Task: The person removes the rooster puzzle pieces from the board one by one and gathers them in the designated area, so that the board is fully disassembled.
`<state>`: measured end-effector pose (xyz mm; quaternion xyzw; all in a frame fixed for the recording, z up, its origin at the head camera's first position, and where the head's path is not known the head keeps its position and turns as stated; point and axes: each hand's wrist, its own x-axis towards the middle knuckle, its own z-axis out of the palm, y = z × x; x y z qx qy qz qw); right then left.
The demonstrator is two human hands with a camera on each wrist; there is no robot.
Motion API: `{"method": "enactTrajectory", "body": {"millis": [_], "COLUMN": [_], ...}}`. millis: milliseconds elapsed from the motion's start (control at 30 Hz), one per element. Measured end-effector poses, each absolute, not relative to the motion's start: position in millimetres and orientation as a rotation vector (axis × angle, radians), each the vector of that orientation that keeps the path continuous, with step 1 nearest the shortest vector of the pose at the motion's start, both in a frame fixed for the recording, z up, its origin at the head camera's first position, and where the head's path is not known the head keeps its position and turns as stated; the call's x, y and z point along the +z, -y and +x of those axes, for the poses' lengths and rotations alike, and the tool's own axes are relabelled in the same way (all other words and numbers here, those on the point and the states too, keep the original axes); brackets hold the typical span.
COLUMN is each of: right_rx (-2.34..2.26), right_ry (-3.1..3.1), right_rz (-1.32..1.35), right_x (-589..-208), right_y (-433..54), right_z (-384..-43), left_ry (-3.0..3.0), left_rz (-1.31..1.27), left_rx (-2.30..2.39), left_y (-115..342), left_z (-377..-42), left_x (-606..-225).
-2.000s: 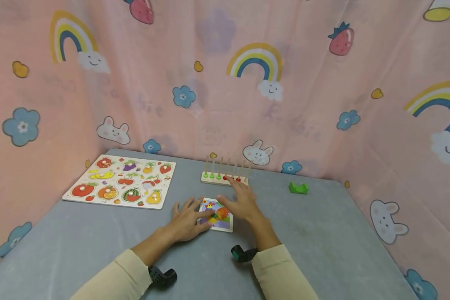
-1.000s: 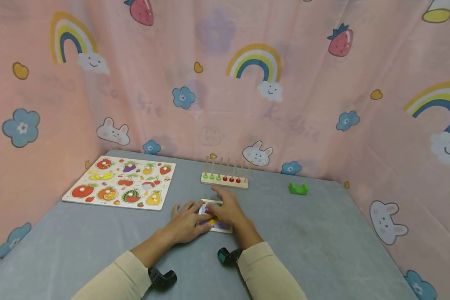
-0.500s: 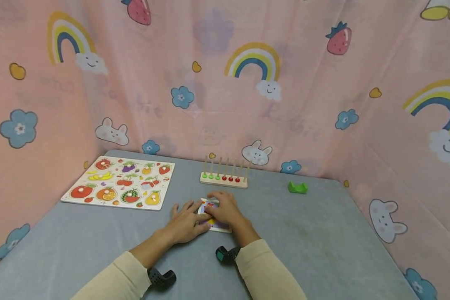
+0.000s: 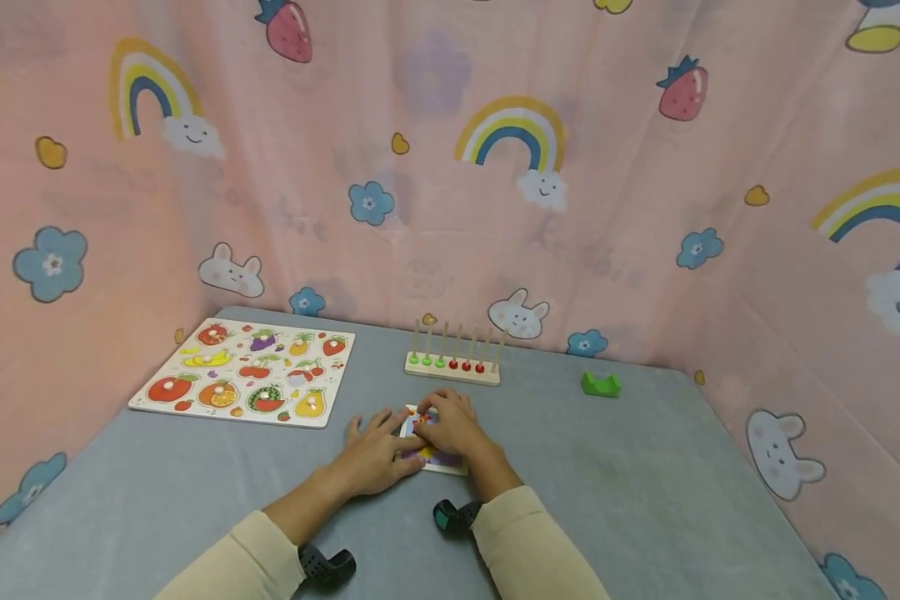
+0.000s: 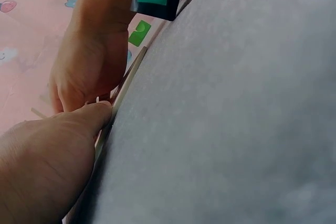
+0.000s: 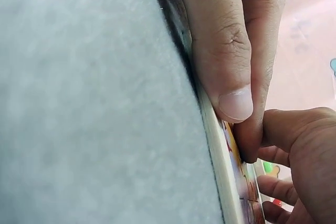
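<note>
A small picture puzzle board (image 4: 450, 467) lies on the grey table, largely covered by both hands. My left hand (image 4: 371, 460) rests on its left side with spread fingers. In the right wrist view the left thumb (image 6: 223, 77) lies at the near edge and a straight finger presses on the picture. My right hand (image 4: 453, 429) bends over the far right part of the board. Its thumb (image 6: 281, 129) points in toward the left finger; the other fingers (image 6: 275, 187) lie along the far side. Whether it pinches a piece is hidden.
Behind the board stands a wooden peg rack (image 4: 452, 373) with green and red beads. A fruit knob puzzle (image 4: 243, 371) lies at the left. On the right is a small green notched block (image 4: 601, 385). A pink patterned curtain (image 4: 630, 208) encloses the table.
From beside the rack, my right hand has come down and left onto the puzzle board, and its fingers have bent. The left hand has kept its place. The view has shifted slightly.
</note>
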<state>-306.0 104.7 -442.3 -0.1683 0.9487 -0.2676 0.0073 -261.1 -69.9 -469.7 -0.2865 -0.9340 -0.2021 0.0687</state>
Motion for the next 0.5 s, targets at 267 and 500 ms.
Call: {"method": "enactTrajectory", "body": {"millis": [267,500], "right_rx": [-0.878,-0.979], "right_ry": [-2.956,-2.951], "right_rz": [-0.474,-0.477], "right_x": [-446.6,-448.4], "right_y": [-104.8,-105.5], "right_z": [-308.2,-305.9], "left_ry": [2.801,2.809], "left_rz": [-0.868,-0.862], "left_rx": [-0.622,-0.620], "left_y": [69.7,69.2], "left_z": [-261.0,-261.0], "left_x": [-470.6,-470.2]}}
